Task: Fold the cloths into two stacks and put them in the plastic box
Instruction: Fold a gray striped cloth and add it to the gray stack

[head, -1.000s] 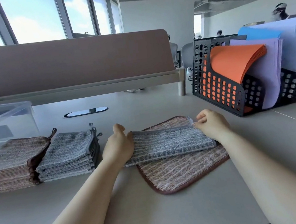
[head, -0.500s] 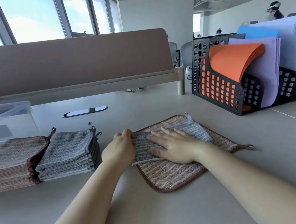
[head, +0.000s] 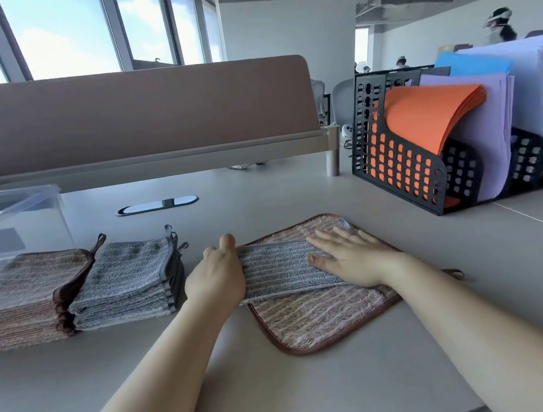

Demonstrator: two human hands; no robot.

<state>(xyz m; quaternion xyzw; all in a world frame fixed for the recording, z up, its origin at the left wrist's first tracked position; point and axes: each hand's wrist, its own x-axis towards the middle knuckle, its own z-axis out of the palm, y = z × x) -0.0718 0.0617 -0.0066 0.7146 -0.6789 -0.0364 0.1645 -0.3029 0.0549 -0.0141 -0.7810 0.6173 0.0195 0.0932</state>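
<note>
Head view: the left hand (head: 215, 277) pinched the half-folded grey cloth (head: 276, 269) between both hands; the right hand (head: 351, 257) lay flat, open, on it. The brown cloth (head: 316, 321) beneath could drag along when lifted.

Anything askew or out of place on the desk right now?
Nothing damaged or spilled. Only the brown cloth lies unfolded and skewed to the desk edge, under the grey cloth both hands are pressing. The two stacks, brown and grey, sit tidy beside the plastic box.

Both hands: left (head: 215, 277) curled, right (head: 350, 254) flat.
</note>
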